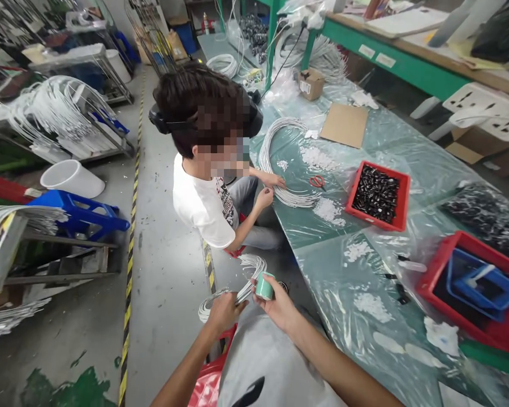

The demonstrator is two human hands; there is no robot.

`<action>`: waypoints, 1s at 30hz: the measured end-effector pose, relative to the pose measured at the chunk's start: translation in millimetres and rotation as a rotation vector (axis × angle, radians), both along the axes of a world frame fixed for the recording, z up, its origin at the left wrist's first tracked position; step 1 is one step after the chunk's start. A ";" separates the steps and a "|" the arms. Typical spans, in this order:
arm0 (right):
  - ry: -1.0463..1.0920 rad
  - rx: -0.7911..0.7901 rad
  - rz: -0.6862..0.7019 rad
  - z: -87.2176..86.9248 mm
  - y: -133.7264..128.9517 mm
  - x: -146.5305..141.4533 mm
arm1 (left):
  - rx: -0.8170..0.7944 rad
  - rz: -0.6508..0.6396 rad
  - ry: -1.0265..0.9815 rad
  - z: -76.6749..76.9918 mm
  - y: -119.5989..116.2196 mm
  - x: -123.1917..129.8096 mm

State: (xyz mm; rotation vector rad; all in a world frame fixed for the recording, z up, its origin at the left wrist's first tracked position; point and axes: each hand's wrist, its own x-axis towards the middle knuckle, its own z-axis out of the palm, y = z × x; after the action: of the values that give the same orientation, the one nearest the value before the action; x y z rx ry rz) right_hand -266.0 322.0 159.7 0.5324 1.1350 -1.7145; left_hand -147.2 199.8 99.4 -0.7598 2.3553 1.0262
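My left hand is closed around a coiled bundle of thin white cables, which hangs over my lap and loops out on both sides of the fist. In my right hand, just beside it, I grip a small mint-green roll with a pale top; whether it is tape or twine I cannot tell. The roll is close to the cables, and part of the bundle is hidden behind my fingers.
A co-worker in a white shirt sits ahead, hands on another cable coil. On the plastic-covered table are a red bin of black parts, red-handled scissors, cardboard and another red bin. Racks stand left.
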 end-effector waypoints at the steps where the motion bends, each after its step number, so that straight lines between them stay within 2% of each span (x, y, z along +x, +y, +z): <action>1: -0.004 0.017 -0.016 -1.5 0.1 1.9 | -0.017 -0.003 0.005 3.4 4.4 -3.8; 4: -0.009 0.061 -0.076 -4.0 4.2 3.4 | -0.032 -0.022 0.029 10.2 14.4 -14.7; 7: 0.006 0.102 -0.123 -2.8 11.0 1.6 | 0.035 -0.085 0.071 13.4 17.6 -22.7; 11: 0.063 0.157 -0.173 0.2 20.0 1.5 | 0.162 -0.184 0.127 13.4 21.2 -30.5; 14: 0.108 0.220 -0.213 1.0 27.2 3.3 | 0.192 -0.209 0.132 11.2 32.7 -36.4; 20: 0.148 0.337 -0.252 1.2 45.8 3.9 | 0.271 -0.200 0.136 13.1 57.9 -45.3; 26: 0.143 0.379 -0.251 -0.4 57.7 4.3 | 0.515 -0.143 0.184 10.9 56.8 -46.3; 30: 0.142 0.358 -0.239 0.0 56.9 3.3 | 0.583 -0.080 0.200 8.8 60.2 -47.4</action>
State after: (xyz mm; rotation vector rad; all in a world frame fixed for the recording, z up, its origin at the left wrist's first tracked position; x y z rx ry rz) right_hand -262.7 378.9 159.7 0.8033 1.5468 -1.7800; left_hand -194.6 260.0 108.3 -0.3494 2.0411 1.7037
